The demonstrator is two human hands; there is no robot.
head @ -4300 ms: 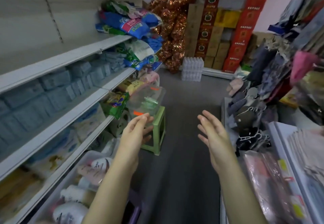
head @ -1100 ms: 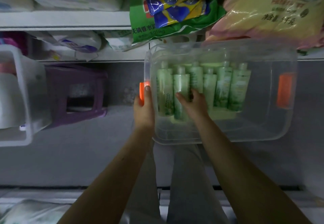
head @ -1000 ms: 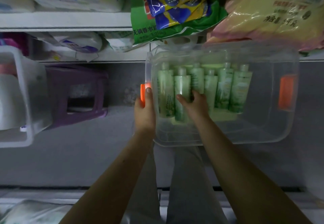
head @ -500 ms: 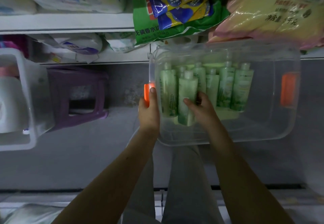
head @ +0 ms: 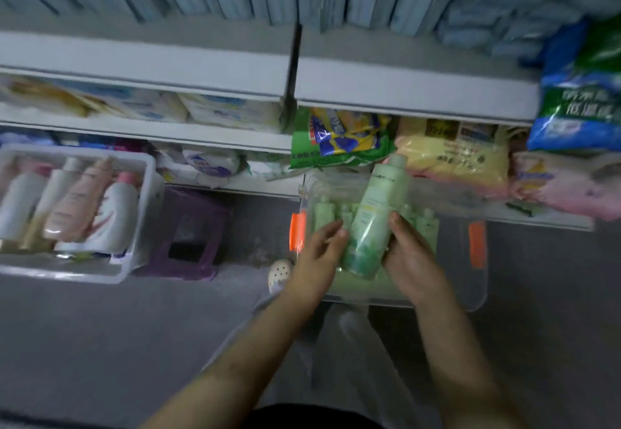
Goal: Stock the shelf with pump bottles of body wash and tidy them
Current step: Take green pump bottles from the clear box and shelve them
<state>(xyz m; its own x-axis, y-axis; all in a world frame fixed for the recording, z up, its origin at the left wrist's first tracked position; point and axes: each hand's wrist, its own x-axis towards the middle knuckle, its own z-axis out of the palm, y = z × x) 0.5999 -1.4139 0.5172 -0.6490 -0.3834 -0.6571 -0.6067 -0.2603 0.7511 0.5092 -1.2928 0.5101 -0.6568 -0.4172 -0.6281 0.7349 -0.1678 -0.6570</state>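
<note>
Both hands, left hand [head: 319, 253] and right hand [head: 408, 257], clamp one green bottle [head: 373, 220] above the clear bin [head: 477, 294], cap pointing toward the shelves.

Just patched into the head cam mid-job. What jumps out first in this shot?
A pale green bottle lifted in the centre, held by the right hand with the left hand at its side, above a clear bin with orange latches that holds more green bottles. At the left, a second clear bin holds white and pink bottles beside a purple stool. Bagged goods crowd the shelves above.
</note>
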